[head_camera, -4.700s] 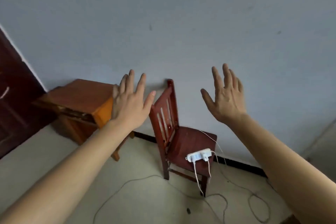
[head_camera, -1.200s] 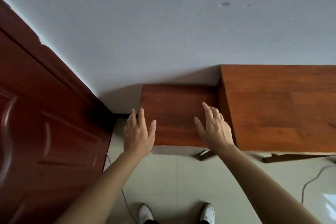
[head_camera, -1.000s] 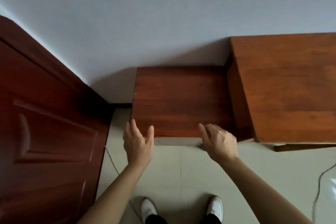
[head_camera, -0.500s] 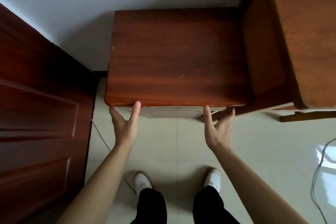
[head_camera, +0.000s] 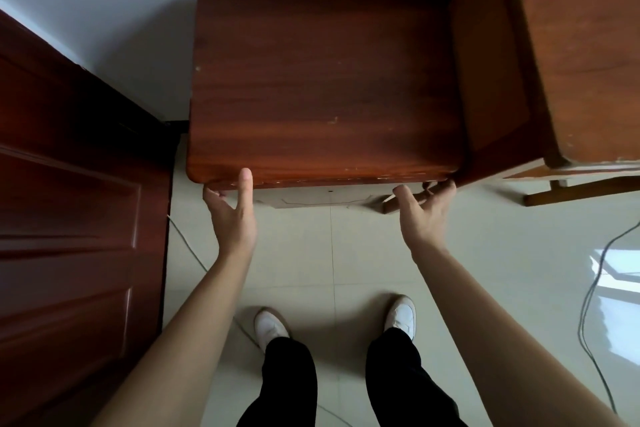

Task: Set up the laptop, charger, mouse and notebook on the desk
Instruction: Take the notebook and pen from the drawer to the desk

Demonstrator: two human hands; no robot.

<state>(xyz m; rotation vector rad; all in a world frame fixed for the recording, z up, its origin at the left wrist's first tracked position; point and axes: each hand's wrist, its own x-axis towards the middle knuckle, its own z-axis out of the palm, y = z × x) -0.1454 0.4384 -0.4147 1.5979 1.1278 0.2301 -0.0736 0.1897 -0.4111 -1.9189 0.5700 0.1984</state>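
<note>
No laptop, charger, mouse or notebook is in view. A low dark-wood cabinet [head_camera: 325,80] stands against the wall in front of me. My left hand [head_camera: 232,215] holds the left end of its front edge, with the thumb up against the edge and the fingers tucked underneath. My right hand [head_camera: 424,215] is at the right front corner. Its fingertips reach under the edge while its thumb stays spread and off the wood. The taller wooden desk [head_camera: 581,45] stands right beside the cabinet, its top bare where I can see it.
A dark red door [head_camera: 69,218] fills the left side, close to the cabinet. A dark cable [head_camera: 588,305] snakes over the pale tiled floor at the right, and a thin wire [head_camera: 187,246] runs by the door. My white shoes [head_camera: 270,326] stand just short of the cabinet.
I have turned from the chair to the cabinet and bent closer. Both hands dropped from above its top to its front edge, and the left thumb now rests on the edge.
</note>
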